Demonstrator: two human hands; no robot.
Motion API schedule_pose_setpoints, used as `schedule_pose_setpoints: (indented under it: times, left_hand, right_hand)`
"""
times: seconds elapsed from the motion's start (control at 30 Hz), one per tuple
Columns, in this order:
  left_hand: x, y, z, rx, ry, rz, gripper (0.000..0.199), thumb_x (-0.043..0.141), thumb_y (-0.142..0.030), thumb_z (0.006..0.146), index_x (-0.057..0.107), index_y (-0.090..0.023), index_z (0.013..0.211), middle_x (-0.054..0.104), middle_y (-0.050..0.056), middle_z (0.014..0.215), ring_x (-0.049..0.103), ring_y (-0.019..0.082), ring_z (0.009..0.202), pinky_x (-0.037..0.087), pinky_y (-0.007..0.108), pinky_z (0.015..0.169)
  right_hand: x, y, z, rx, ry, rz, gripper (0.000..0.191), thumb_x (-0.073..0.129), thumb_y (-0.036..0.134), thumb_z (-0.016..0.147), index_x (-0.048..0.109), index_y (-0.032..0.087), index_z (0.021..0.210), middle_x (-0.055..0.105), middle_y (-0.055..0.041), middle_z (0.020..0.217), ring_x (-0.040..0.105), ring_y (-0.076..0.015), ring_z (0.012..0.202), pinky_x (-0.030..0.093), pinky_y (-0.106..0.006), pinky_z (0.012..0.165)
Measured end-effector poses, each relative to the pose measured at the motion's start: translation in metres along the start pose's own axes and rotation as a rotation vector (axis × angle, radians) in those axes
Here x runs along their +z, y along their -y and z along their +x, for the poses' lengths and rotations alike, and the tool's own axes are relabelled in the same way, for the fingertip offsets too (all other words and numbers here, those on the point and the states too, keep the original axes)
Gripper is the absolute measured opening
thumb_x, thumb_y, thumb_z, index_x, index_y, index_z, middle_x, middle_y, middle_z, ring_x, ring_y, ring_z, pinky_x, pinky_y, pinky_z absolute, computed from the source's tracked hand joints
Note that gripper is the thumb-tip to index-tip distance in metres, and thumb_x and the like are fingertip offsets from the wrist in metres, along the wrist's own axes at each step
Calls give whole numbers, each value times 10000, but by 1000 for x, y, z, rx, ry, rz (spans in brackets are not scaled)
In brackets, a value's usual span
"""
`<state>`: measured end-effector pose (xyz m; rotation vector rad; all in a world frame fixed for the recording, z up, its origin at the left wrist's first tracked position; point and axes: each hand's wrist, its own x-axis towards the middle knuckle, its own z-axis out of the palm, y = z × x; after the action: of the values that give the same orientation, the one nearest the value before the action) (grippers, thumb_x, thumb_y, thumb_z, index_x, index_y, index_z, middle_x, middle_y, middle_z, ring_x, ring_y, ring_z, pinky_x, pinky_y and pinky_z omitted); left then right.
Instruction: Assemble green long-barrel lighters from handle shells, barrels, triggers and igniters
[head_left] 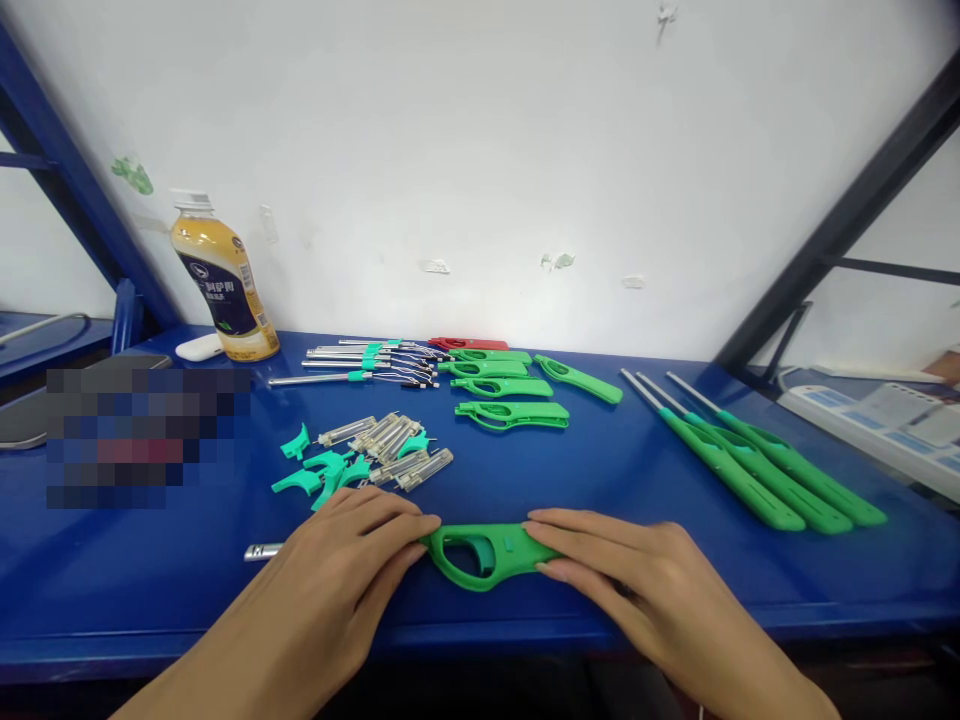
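A green long-necked lighter (508,547) lies sideways between my hands near the table's front edge. My left hand (360,550) pinches its nose end, just ahead of the trigger opening. Past that hand, a metal tube tip (262,552) pokes out to the left; where it joins is hidden. My right hand (634,560) grips the handle end between thumb and fingers. A teal trigger (484,553) sits inside the opening. Just beyond my left hand are loose teal triggers (298,481) and a pile of clear fuel tanks (386,437).
Metal tubes with wires (322,379) lie at the back, beside green handle shells (512,414) and a red one (469,344). Three lighters with tubes (739,455) rest at right. A drink bottle (221,280) stands back left, near a blurred patch. Blue posts flank the table.
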<state>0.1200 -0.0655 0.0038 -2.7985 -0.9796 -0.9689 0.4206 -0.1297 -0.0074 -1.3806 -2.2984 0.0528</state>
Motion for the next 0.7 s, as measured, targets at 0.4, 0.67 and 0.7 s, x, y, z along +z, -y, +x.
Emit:
schedule_pose_setpoints:
  times: [0.4,0.67,0.7]
  left_hand:
    - [4,-1,-3,-25,5,-57,301,473,-196,1107,759,-289,1123,789,-8,1061,769,179,931,629,284,793]
    - [8,0,-3,-29,68,-53,363,427,-93,1068,753,-253,1066,756,30,1071,736,195,920,619,322,834]
    - [8,0,-3,-27,74,-43,375,421,-82,1058,755,-253,1068,754,32,1066,734,198,916,619,327,834]
  right_hand:
    - [3,-1,-1,24,-3,19,348,549,347,1141,717,385,1444,763,63,1415,766,-215,1267,621,-386,1103]
    - [3,4,1,51,0,99,344,585,265,1117,753,326,1411,745,38,1424,742,-231,1290,588,-363,1141]
    - [1,4,2,48,4,111,335,595,264,1112,764,317,1396,750,33,1413,748,-235,1278,593,-356,1135]
